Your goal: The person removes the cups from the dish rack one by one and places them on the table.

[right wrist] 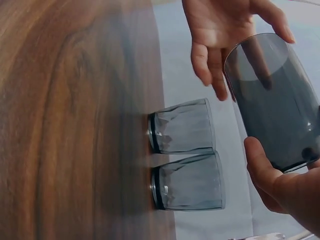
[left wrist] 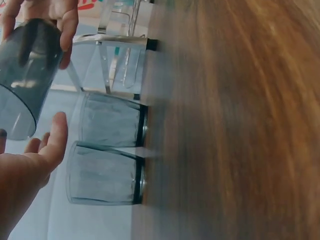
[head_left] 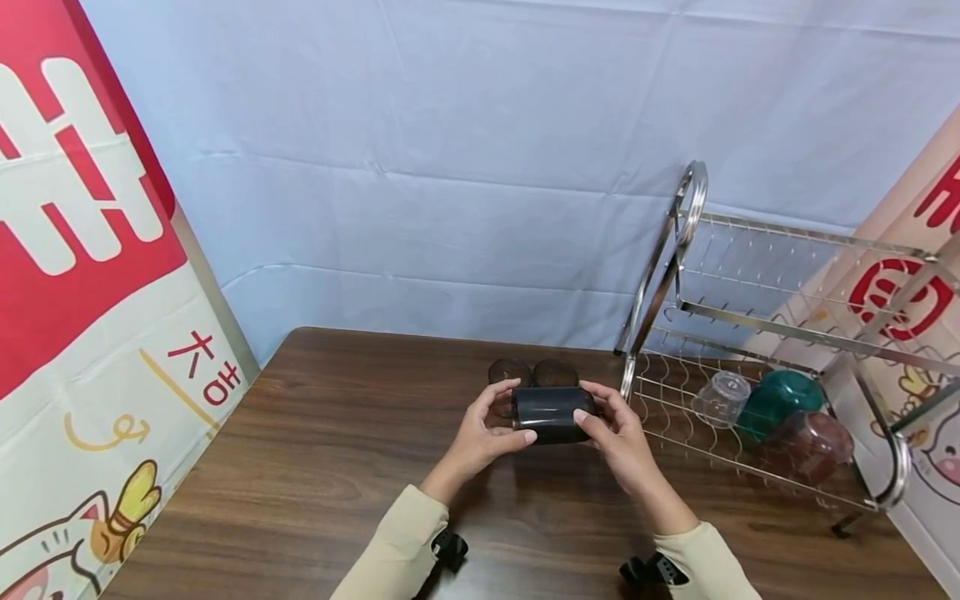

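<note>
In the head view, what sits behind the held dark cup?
Two glasses: their rims show, but the cup and left hand cover much of their lower parts.

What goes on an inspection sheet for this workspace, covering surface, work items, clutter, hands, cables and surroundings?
Surface: brown wooden table.
Work items: dark glass held sideways above the table; two grey glasses standing upright.
Clutter: metal rack holding clear cup, green cup, reddish cup.
Hands: right hand grips the dark glass near its base; left hand at its open rim, grip unclear.
Cables: nothing seen.
Surroundings: pale blue cloth behind, printed banner on the left.
</note>
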Demonstrator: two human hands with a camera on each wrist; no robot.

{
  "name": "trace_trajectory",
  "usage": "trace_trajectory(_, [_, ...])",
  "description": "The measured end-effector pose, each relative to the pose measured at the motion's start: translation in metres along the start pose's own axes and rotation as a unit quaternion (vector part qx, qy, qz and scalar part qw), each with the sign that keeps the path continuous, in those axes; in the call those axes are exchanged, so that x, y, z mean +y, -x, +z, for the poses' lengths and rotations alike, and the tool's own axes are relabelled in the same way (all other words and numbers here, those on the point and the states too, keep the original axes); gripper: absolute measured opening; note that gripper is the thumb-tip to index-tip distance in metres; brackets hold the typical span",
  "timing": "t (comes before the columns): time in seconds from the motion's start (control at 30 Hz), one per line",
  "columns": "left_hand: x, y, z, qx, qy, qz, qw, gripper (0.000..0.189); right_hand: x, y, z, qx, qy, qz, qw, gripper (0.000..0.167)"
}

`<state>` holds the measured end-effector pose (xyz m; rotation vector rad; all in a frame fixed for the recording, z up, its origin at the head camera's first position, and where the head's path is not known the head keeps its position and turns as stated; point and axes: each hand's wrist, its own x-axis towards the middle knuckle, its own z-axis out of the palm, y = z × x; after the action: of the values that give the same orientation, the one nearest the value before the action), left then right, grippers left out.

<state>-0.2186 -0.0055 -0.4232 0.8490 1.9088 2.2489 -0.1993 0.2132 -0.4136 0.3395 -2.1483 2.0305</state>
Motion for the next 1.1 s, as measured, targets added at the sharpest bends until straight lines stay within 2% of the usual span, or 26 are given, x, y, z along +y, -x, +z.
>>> trace_trajectory(0.17, [0.000, -0.002, 0.000, 0.009, -0.002, 0.015, 0.9998, 0.060, 0.001, 0.000, 0.005, -0.004, 0.005, 0.003, 1.0000, 0.044])
trace_trajectory(0.3, [0.002, -0.001, 0.000, 0.009, -0.002, 0.015, 0.9998, 0.059, 0.000, 0.001, 0.007, -0.006, 0.004, 0.011, 0.9999, 0.043])
trace_trajectory(0.47, [0.010, 0.002, 0.001, 0.020, -0.012, 0.020, 0.9995, 0.059, -0.004, 0.001, 0.004, -0.018, 0.043, 0.015, 0.9988, 0.049])
trace_trajectory(0.63, [0.022, 0.003, -0.002, 0.033, -0.022, 0.025, 0.9989, 0.060, -0.007, -0.002, 0.002, -0.021, 0.067, -0.001, 0.9975, 0.050])
trace_trajectory(0.77, [0.022, 0.004, -0.006, 0.038, -0.027, 0.028, 0.9985, 0.060, -0.009, -0.002, 0.003, -0.025, 0.074, -0.012, 0.9969, 0.047])
trace_trajectory(0.93, [0.025, 0.012, -0.007, 0.041, -0.070, 0.021, 0.9965, 0.060, -0.011, 0.007, 0.001, -0.015, 0.110, -0.015, 0.9937, 0.043])
trace_trajectory(1.1, [0.032, 0.019, -0.009, 0.046, -0.105, -0.004, 0.9934, 0.062, -0.012, 0.014, -0.005, -0.018, 0.168, -0.006, 0.9856, 0.045])
